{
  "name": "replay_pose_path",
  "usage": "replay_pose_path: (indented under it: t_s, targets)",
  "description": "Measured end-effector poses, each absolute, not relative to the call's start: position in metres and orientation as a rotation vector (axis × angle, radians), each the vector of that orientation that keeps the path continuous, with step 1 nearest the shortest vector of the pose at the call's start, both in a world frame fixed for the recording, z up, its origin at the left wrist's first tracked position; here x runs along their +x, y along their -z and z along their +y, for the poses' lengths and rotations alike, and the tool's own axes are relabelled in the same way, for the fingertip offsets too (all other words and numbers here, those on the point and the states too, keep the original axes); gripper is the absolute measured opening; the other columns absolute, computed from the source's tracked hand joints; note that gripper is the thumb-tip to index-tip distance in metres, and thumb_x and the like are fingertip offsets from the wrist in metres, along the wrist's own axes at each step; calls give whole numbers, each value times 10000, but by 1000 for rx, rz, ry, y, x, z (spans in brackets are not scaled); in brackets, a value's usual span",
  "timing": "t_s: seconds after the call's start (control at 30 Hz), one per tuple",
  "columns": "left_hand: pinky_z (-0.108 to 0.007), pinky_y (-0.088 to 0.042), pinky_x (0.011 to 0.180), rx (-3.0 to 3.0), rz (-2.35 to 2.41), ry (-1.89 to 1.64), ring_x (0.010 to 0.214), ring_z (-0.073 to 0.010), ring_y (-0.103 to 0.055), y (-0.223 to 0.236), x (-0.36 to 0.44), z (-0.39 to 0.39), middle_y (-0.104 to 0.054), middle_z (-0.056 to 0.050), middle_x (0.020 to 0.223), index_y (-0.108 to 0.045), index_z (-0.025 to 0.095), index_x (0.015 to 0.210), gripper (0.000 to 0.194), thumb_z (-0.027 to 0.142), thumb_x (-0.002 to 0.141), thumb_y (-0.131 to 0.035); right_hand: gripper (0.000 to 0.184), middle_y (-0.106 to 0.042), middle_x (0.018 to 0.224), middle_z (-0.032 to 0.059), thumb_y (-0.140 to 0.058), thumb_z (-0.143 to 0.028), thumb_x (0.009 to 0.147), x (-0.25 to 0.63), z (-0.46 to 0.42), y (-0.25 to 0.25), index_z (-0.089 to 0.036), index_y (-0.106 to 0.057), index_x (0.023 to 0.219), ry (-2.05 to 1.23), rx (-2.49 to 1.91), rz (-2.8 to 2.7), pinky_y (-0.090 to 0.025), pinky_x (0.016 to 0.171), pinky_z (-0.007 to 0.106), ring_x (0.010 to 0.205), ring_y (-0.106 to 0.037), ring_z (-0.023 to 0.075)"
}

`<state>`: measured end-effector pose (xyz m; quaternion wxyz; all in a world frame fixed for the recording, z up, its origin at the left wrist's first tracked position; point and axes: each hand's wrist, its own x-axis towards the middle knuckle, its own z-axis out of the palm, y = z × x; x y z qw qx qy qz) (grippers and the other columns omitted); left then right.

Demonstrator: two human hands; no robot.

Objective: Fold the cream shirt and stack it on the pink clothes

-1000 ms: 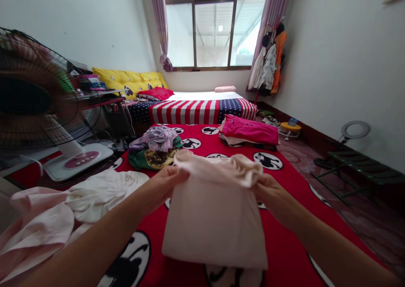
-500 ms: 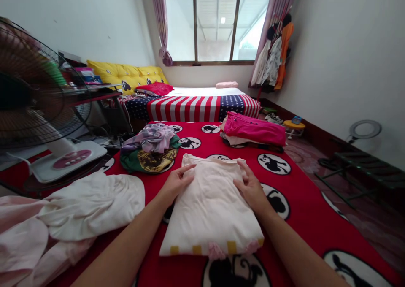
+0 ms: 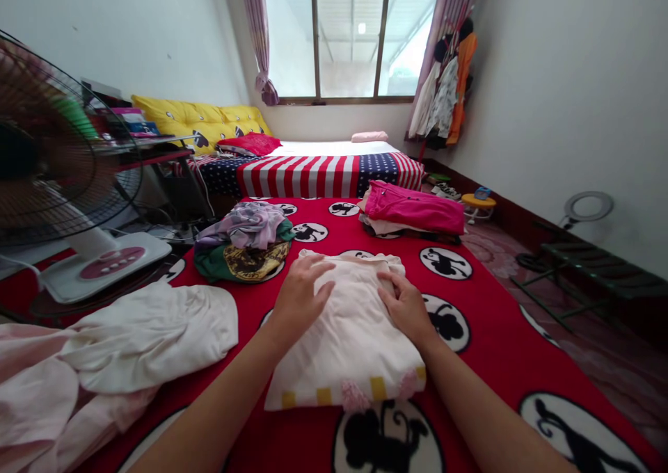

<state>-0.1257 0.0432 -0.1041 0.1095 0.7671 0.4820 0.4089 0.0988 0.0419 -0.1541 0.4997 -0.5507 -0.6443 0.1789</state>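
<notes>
A folded white garment with yellow squares and pink tassels along its near edge lies flat in front of me. My left hand is over its far left part, fingers apart and slightly raised; whether the fingertips touch the cloth I cannot tell. On the far right part rests my right hand, its fingers spread over the cloth and holding nothing. Beneath the garment is a red blanket with black figures in white circles.
Loose white and pink clothes lie at the left. Crumpled clothes sit farther back, and a folded stack topped by a magenta garment is back right. A fan stands left; a green folding stool is on the right.
My left hand has lifted a little and moved inward over the garment, its fingers spreading. My right hand has shifted slightly. The whole view has turned a little to the right.
</notes>
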Motion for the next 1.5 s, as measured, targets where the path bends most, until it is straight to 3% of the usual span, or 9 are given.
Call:
replay_pose_path:
  t_s: [0.1,0.33,0.53,0.73,0.9,1.03,1.3,1.43,1.5]
  targets:
    - [-344,-465,981,2381,1101,-1101,1050,-206,-615,87,-98,39,-678,-63,1105,-716,222,1030,240,155,821,-620,266,-677,1035,100,-529,-231,806,94,38,152,-182,-674,1023,-374,-1303,-1652,-496,912,411,983,-633,247]
    - [-356,-440,972,2962,877,-721,1179,-234,-510,87,-50,90,-596,-68,1297,-665,197,1132,379,54,803,-541,279,-621,1113,118,-398,-215,921,87,35,152,-199,-635,1068,-213,-1293,-1844,-489,929,407,1042,-600,252]
    - [-352,-443,824,3246,852,-303,965,-251,-598,83,-39,109,-701,-115,976,-705,137,902,167,97,818,-567,328,-597,1181,152,-362,-126,901,87,32,152,-152,-629,1089,-199,-1338,-1929,-493,920,392,1071,-591,262]
    - [-375,-452,841,2702,1167,-425,899,-267,-631,80,-38,119,-716,-104,854,-747,162,770,160,102,722,-607,305,-619,1113,119,-409,-123,896,86,31,152,-170,-641,1088,-207,-1397,-1915,-501,859,339,991,-616,234]
    - [-260,-491,663,2338,1215,-531,707,-187,-652,80,-43,140,-714,-41,713,-758,156,792,288,15,615,-580,309,-633,1096,96,-424,-115,890,85,30,151,-186,-650,1088,-188,-1428,-1919,-497,814,293,943,-623,210]
    - [-219,-481,536,1956,1215,-648,560,-142,-619,82,-44,152,-668,-27,608,-720,102,812,270,17,601,-573,313,-637,1085,82,-429,-107,881,85,28,149,-194,-654,1082,-221,-1418,-1908,-492,820,277,943,-624,202]
    - [-233,-521,639,1493,1034,-874,665,-127,-652,91,-39,143,-691,-56,793,-630,119,992,338,184,664,-676,326,-594,1165,124,-433,-103,855,85,31,152,-162,-619,1116,-298,-1358,-1757,-462,962,347,1074,-583,228]
    - [-267,-521,737,1498,807,-818,860,-170,-665,97,-40,142,-688,-106,1000,-608,134,1144,524,217,651,-765,377,-568,1205,147,-445,-92,813,86,35,156,-144,-596,1155,-332,-1347,-1693,-432,1016,401,1146,-546,248]
    - [-280,-524,731,1576,775,-791,852,-171,-659,99,-40,144,-673,-109,1029,-601,134,1171,607,158,596,-797,391,-569,1208,144,-437,-90,808,87,36,158,-153,-592,1162,-330,-1328,-1688,-431,1019,412,1155,-539,249]
